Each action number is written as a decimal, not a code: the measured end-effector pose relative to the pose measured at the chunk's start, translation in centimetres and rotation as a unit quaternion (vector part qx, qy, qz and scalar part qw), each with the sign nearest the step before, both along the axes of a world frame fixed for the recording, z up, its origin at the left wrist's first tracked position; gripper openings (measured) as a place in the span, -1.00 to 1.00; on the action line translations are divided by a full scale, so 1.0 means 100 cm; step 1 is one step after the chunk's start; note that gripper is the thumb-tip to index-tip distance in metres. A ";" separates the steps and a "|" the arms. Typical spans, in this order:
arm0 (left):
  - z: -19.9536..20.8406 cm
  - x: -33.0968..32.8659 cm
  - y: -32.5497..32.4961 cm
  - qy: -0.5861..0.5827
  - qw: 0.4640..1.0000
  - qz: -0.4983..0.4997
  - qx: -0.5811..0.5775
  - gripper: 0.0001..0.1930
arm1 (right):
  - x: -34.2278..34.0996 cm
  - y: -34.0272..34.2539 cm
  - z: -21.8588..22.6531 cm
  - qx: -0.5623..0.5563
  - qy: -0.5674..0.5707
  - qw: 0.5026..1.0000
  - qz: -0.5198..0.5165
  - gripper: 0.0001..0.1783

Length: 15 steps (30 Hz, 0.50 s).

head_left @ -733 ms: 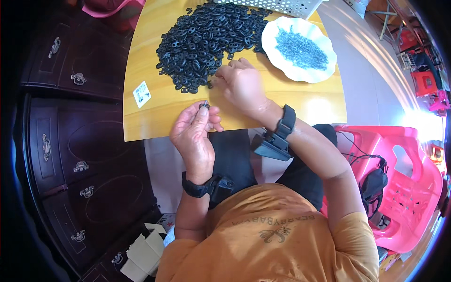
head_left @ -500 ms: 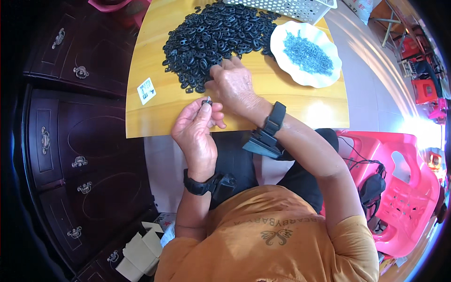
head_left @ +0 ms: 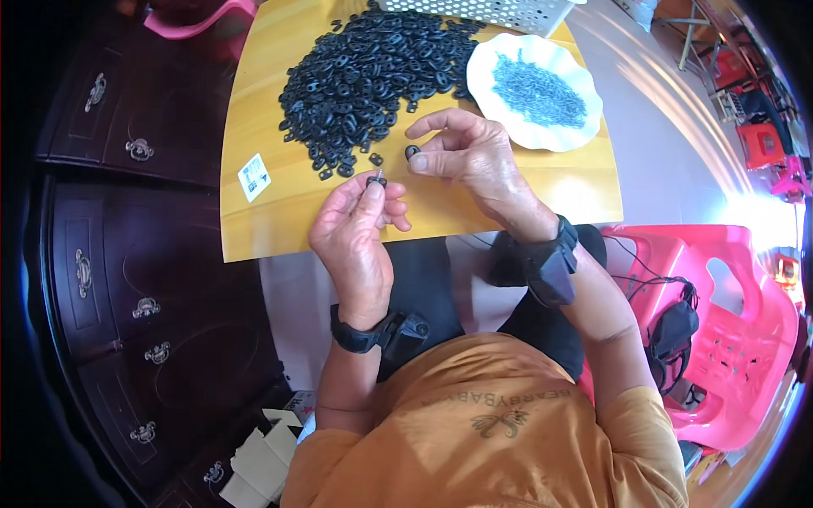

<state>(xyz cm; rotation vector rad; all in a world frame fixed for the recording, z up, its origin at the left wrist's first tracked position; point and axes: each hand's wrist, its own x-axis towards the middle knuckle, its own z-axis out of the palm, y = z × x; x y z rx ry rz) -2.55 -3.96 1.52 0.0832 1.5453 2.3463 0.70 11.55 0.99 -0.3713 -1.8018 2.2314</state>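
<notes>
My left hand (head_left: 354,245) is near the table's front edge, thumb and fingers pinching a small black piece (head_left: 377,179) with a thin metal pin standing up from it. To its right, my right hand (head_left: 483,165) holds a black oval piece (head_left: 412,152) between thumb and index finger, the other fingers loosely curled. The two held pieces are close together but apart. A single loose black piece (head_left: 376,158) lies just above my left fingertips. Beyond both hands spreads a big heap of black oval pieces (head_left: 364,85), many with two holes.
A white scalloped plate (head_left: 484,80) of small metal pins (head_left: 542,91) stands right of the heap on the yellow wooden table (head_left: 292,220). Behind is a white perforated basket (head_left: 508,12). A white label (head_left: 254,177) lies left. Dark drawers (head_left: 161,245) flank the left, a pink chair (head_left: 728,372) the right.
My right hand has come away from the heap toward the right and nearer me, now with a black oval piece in its pinch. My left hand has stayed nearly still with its piece.
</notes>
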 end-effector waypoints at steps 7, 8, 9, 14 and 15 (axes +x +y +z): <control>0.008 0.014 0.015 0.007 0.999 -0.048 -0.006 -0.83 | 0.029 0.011 0.001 -0.055 0.000 0.999 -0.001 -0.71; 0.008 0.016 0.016 0.008 0.999 -0.052 -0.007 -0.83 | 0.031 0.010 0.002 -0.062 -0.004 0.998 -0.002 -0.70; 0.007 0.017 0.018 0.010 0.998 -0.055 -0.007 -0.83 | 0.032 0.010 0.003 -0.069 -0.008 0.998 -0.002 -0.68; 0.007 0.022 0.022 0.006 0.998 -0.065 -0.021 -0.83 | 0.038 0.014 0.000 -0.058 0.005 0.998 0.007 -0.67; 0.007 0.022 0.022 0.004 0.997 -0.068 -0.022 -0.82 | 0.039 0.014 -0.001 -0.080 0.004 0.997 0.010 -0.66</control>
